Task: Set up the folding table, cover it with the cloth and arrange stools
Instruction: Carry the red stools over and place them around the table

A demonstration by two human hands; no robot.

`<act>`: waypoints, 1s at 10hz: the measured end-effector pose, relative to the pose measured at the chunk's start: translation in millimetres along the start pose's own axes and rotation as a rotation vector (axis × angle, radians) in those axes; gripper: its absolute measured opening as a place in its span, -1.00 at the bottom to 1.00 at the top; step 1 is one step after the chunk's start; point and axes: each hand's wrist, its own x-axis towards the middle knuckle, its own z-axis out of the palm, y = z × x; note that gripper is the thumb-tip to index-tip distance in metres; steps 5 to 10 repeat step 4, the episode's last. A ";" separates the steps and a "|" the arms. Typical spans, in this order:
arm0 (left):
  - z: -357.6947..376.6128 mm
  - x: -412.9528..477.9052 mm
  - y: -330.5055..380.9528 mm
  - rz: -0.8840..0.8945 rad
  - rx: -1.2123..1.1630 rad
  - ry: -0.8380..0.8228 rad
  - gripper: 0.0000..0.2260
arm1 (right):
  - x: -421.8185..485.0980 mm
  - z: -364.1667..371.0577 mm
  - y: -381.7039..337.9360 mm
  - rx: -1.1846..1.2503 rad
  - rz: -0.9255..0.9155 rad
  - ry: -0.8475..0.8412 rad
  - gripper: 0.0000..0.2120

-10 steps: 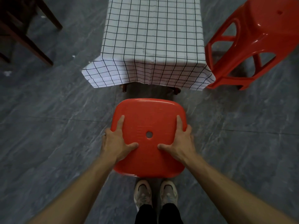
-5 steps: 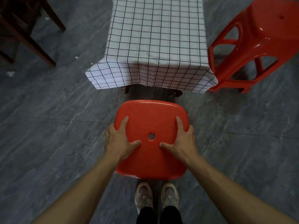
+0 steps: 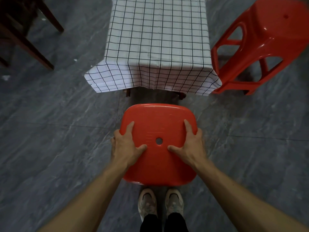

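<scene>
A red plastic stool (image 3: 158,118) stands on the floor right in front of me, its seat with a round centre hole seen from above. My left hand (image 3: 127,148) grips the seat's left edge, thumb and forefinger on top and the other fingers curled over the side. My right hand (image 3: 190,146) holds the right edge the same way. Just beyond the stool stands the folding table under a white cloth with a black grid (image 3: 157,39). The cloth hangs over the near end, and only the table's dark feet (image 3: 127,92) show below it.
A second red stool (image 3: 260,44) stands at the table's right side, close to the cloth corner. A dark wooden chair (image 3: 25,30) is at the far left. Grey stone floor lies all round. My shoes (image 3: 147,205) are just behind the held stool.
Both hands keep the same hold on the stool. The whole scene has slid slightly right and down in view; the gap between stool and table looks unchanged.
</scene>
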 end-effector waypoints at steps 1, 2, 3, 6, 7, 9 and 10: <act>-0.5 -0.5 -1.5 -0.003 0.049 0.002 -0.11 | 2.0 0.4 -1.4 0.012 -0.007 -0.021 0.15; -0.8 -1.2 0.9 -0.011 0.132 -0.010 -0.10 | 3.0 -0.8 -0.8 0.019 -0.002 -0.062 0.17; -2.5 -3.0 6.8 0.005 0.244 0.015 -0.11 | 2.6 -3.1 2.7 0.021 -0.015 -0.071 0.16; -7.0 -8.7 8.8 0.031 0.278 0.029 -0.16 | 0.4 -10.2 -1.7 0.038 -0.051 -0.026 0.10; -7.0 -8.7 8.8 0.031 0.278 0.029 -0.16 | 0.4 -10.2 -1.7 0.038 -0.051 -0.026 0.10; -7.0 -8.7 8.8 0.031 0.278 0.029 -0.16 | 0.4 -10.2 -1.7 0.038 -0.051 -0.026 0.10; -7.0 -8.7 8.8 0.031 0.278 0.029 -0.16 | 0.4 -10.2 -1.7 0.038 -0.051 -0.026 0.10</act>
